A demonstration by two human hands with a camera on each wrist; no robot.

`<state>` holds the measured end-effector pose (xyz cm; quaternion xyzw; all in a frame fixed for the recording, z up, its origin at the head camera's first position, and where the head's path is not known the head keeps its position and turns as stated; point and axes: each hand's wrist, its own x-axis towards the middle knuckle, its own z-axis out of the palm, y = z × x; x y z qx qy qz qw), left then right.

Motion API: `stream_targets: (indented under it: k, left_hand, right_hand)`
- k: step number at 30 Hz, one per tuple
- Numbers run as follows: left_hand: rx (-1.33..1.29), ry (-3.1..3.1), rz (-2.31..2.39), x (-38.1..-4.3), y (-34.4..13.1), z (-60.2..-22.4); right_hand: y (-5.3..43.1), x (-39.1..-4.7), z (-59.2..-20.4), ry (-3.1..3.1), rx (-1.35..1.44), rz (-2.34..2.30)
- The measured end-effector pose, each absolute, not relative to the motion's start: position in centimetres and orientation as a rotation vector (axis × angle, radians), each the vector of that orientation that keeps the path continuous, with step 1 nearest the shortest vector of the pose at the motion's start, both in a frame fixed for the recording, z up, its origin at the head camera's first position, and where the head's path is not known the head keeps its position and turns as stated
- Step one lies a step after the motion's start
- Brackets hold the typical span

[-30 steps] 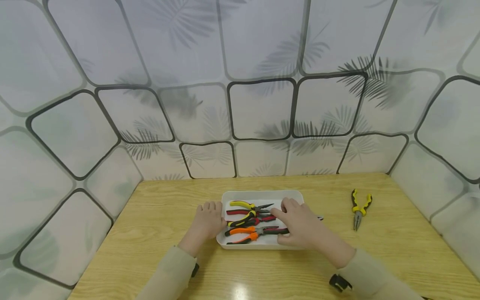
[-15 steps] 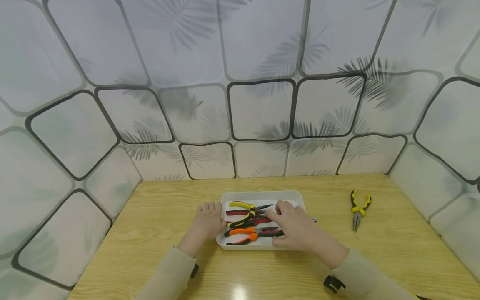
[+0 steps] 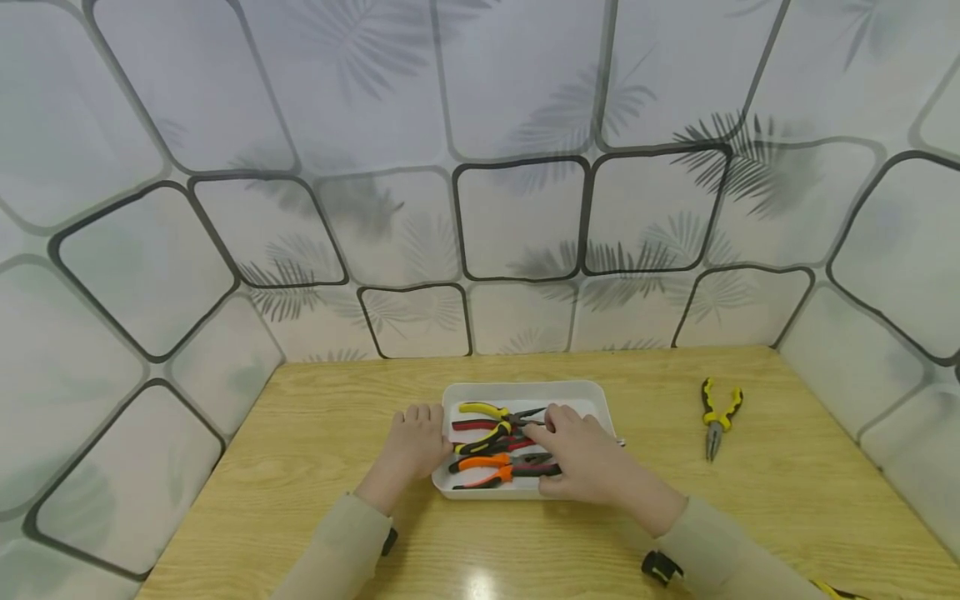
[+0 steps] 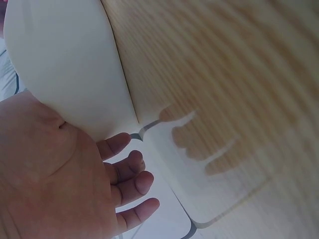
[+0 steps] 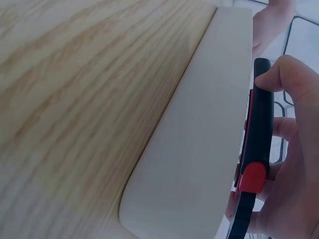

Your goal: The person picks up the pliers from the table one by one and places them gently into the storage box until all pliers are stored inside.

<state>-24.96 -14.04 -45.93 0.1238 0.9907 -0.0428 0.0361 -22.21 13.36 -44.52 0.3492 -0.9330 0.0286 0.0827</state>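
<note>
A white tray point(image 3: 577, 394) holds several pliers: yellow-and-black pliers point(image 3: 483, 409), red-handled ones point(image 3: 468, 425) behind them, and orange-and-black pliers point(image 3: 487, 461) nearest the front. My right hand point(image 3: 592, 454) grips another pair of pliers with black-and-red handles point(image 5: 263, 114) over the tray's right half. Their handles point left, and a metal tip shows beyond the hand on the right. My left hand point(image 3: 417, 437) rests against the tray's left end, palm to its wall with the fingers loosely bent in the left wrist view.
One more pair of yellow-and-black pliers point(image 3: 715, 423) lies on the wooden table point(image 3: 345, 392) to the right, jaws toward me. Part of a yellow-and-black thing point(image 3: 836, 591) shows at the bottom right corner. Patterned walls stand at the back and both sides.
My right hand has moved left over the tray, bringing the black-and-red pliers with it. The left hand and the tray have stayed in place.
</note>
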Motion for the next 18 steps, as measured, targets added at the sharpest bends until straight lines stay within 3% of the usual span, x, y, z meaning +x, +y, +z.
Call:
stream_targets:
  k: [18]
  left_hand:
    - [0.383, 3.04, -0.152, -24.92, -14.03, -45.88]
  right_hand:
    - [12.78, -22.02, -44.65, -2.839, 1.049, 0.093]
